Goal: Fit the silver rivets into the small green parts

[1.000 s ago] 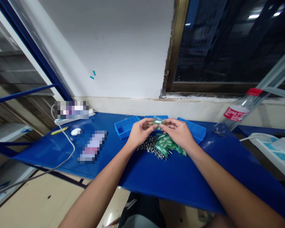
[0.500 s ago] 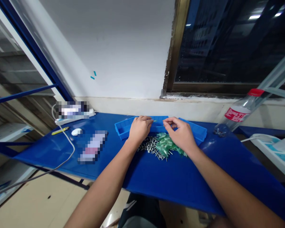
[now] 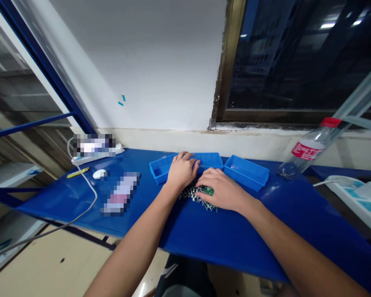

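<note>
A pile of metal screws [image 3: 190,193] lies on the blue table with green plastic pieces [image 3: 207,190] at its right. My left hand [image 3: 181,171] is above the far left side of the pile, in front of the middle blue bin [image 3: 208,159]. Its fingers are bent together, and what they hold, if anything, is hidden. Over the pile, my right hand [image 3: 221,187] reaches down with thumb and fingers apart. It covers most of the green pieces, and nothing shows in its grasp.
A left blue bin [image 3: 160,168] and a right blue bin [image 3: 246,171] flank the middle one. Further left are a white mouse [image 3: 99,174], a yellow cutter [image 3: 78,173] and a cable [image 3: 91,183]. A red-capped bottle [image 3: 309,148] stands at the right.
My right hand has moved left and down from before the bins onto the pile, uncovering the right bin. My left hand has stayed nearly in place.
</note>
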{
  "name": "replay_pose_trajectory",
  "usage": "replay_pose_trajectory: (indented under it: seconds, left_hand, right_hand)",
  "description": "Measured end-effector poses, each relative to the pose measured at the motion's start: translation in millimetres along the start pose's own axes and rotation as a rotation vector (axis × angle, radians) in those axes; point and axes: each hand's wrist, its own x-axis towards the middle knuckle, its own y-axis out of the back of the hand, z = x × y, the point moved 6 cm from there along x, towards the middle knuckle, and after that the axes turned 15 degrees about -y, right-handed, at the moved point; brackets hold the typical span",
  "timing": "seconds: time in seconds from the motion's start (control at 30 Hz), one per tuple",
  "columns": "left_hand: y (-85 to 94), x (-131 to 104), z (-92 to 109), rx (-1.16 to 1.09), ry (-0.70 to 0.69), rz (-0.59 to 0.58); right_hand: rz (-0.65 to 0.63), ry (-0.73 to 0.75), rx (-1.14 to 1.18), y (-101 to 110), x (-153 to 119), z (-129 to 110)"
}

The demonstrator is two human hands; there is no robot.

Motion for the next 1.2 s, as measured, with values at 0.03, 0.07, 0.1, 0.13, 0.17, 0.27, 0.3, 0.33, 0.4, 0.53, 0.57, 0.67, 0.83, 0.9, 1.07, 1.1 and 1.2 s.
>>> replay_pose_trajectory:
  seconds: [0.03, 0.07, 0.1, 0.13, 0.17, 0.27, 0.3, 0.33, 0.4, 0.53, 0.57, 0.67, 0.83, 0.9, 1.07, 1.1, 1.2]
  left_hand:
    - [2.7, -0.5, 0.9, -0.011, -0.014, 0.016]
    - [4.6, -0.9, 2.3, -0.027, -0.035, 0.023]
    - [5.4, -1.3, 4.0, -0.045, -0.061, 0.018]
    - [4.9, -1.8, 5.8, -0.062, -0.088, 0.004]
    - [3.5, -2.3, 7.5, -0.076, -0.112, -0.017]
    - [-3.3, -3.8, 9.3, -0.085, -0.136, -0.074]
    - [-5.3, -4.1, 8.9, -0.083, -0.131, -0.085]
    - [-6.7, -4.2, 8.4, -0.082, -0.124, -0.09]
    - [-7.0, -4.0, 7.5, -0.085, -0.115, -0.08]
    - [1.6, -3.0, 7.3, -0.116, -0.116, 0.019]
    - [4.4, -3.0, 7.4, -0.129, -0.114, 0.046]
    - [10.9, -3.3, 8.4, -0.184, -0.11, 0.109]
    - [14.1, -4.2, 12.3, -0.252, -0.137, 0.133]
    - [14.2, -4.7, 13.0, -0.268, -0.14, 0.141]
    - [15.0, -6.0, 12.9, -0.312, -0.111, 0.175]
    - [15.5, -6.3, 13.0, -0.32, -0.107, 0.179]
    - [18.2, -8.1, 13.5, -0.344, -0.1, 0.195]
  right_hand:
    - [-0.024, 0.003, -0.018, -2.5, -0.9, -1.6]
    - [-0.042, 0.004, -0.032, -4.5, -1.4, -2.9]
    - [-0.056, 0.004, -0.043, -6.1, -1.8, -3.9]
    - [-0.068, 0.003, -0.053, -7.5, -1.9, -4.7]
    - [-0.077, 0.001, -0.064, -8.9, -1.8, -5.3]
    - [-0.081, -0.01, -0.097, -12.3, -1.5, -6.4]
    - [-0.075, -0.014, -0.108, -13.3, -1.4, -6.6]
    - [-0.067, -0.017, -0.115, -14.4, -1.3, -6.8]
    - [-0.054, -0.015, -0.118, -16.6, -1.2, -7.4]
    - [-0.049, -0.009, -0.072, -18.7, -0.7, -7.3]
    - [-0.048, -0.009, -0.06, -18.7, -0.6, -6.9]
    - [-0.047, -0.008, -0.051, -18.3, -0.7, -5.9]
    - [-0.045, -0.005, -0.069, -18.4, -1.4, -7.0]
    - [-0.042, -0.008, -0.063, -18.6, -1.7, -7.8]
    - [-0.016, -0.032, -0.037, -19.7, -2.1, -7.8]
    - [-0.004, -0.037, -0.024, -19.3, -1.7, -7.5]
    - [0.066, -0.076, 0.084, -13.0, 1.4, -3.9]
